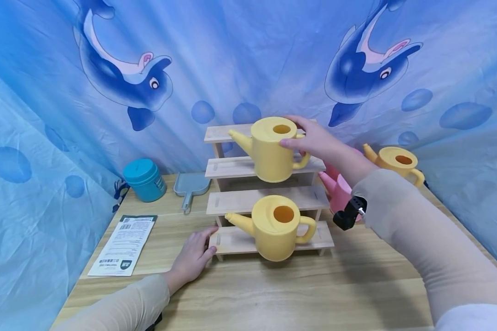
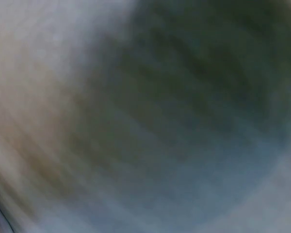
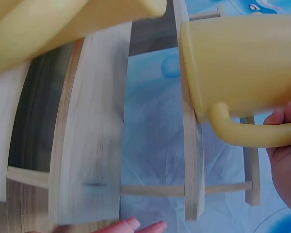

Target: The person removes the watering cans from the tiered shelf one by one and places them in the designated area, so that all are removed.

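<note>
My right hand (image 1: 310,138) holds a yellow watering can (image 1: 273,156) by its handle side, thumb on the body near the top. The can overlaps the upper tiers of a wooden stepped stand (image 1: 232,168). In the right wrist view its base is right at a shelf edge, and the fingers of the right hand (image 3: 287,160) are around the handle (image 3: 252,133). A second yellow watering can (image 1: 275,236) stands on the lowest tier, spout to the left. My left hand (image 1: 192,255) grips the left end of that tier. The left wrist view is a blur.
Right of the stand are a pink watering can (image 1: 340,195), partly behind my forearm, and an orange one (image 1: 397,161). To the left lie a teal tub (image 1: 145,181), a grey-blue dustpan (image 1: 192,184) and a printed packet (image 1: 124,246). A blue dolphin curtain (image 1: 248,59) hangs behind.
</note>
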`<control>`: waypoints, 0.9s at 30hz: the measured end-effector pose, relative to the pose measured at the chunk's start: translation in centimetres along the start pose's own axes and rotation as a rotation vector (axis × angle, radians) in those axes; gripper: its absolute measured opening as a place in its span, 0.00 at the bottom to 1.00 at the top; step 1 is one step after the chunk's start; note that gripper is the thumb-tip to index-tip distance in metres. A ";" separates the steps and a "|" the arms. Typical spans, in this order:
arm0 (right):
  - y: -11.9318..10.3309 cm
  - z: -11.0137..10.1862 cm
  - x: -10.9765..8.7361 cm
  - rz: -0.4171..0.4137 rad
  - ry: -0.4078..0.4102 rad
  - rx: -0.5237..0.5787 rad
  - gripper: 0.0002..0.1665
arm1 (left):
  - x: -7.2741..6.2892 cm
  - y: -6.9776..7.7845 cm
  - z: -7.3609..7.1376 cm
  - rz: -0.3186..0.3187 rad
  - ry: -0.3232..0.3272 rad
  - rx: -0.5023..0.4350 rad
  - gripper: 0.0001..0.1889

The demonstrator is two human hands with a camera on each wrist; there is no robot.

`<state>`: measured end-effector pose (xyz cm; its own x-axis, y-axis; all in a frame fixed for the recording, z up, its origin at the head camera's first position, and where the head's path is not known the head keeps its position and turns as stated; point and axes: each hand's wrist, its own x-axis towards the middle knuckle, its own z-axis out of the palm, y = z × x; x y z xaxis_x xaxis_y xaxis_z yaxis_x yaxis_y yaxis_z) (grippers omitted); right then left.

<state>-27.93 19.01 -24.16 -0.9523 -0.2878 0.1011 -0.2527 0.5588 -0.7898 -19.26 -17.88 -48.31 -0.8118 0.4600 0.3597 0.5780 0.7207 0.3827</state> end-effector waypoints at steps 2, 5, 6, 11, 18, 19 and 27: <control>0.4 -0.3 -0.2 -0.004 0.000 0.004 0.48 | 0.0 0.0 0.0 -0.009 -0.008 -0.003 0.24; 0.8 -0.8 -0.6 0.000 0.008 0.000 0.49 | -0.1 0.0 0.1 -0.014 -0.013 -0.010 0.24; 0.9 -1.0 -0.7 -0.002 0.010 -0.003 0.49 | -0.1 0.0 0.1 -0.016 -0.016 -0.012 0.24; 1.4 -1.8 -1.3 0.004 0.030 -0.020 0.49 | -0.1 -0.1 0.1 -0.014 -0.010 -0.007 0.24; 2.0 -2.5 -2.4 0.044 0.109 -0.026 0.46 | -0.1 -0.1 0.1 0.008 0.013 -0.006 0.25; 2.1 -2.6 -2.5 0.045 0.121 -0.023 0.46 | -0.1 -0.1 0.1 0.005 0.011 -0.008 0.25; 2.9 -3.7 -3.6 0.077 0.235 -0.010 0.45 | -0.2 -0.1 -0.1 -0.010 -0.002 -0.005 0.24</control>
<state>-25.83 24.54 -24.59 -0.9822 -0.0556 0.1796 -0.1782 0.5802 -0.7948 -19.12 -18.08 -48.32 -0.8179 0.4536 0.3540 0.5700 0.7230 0.3904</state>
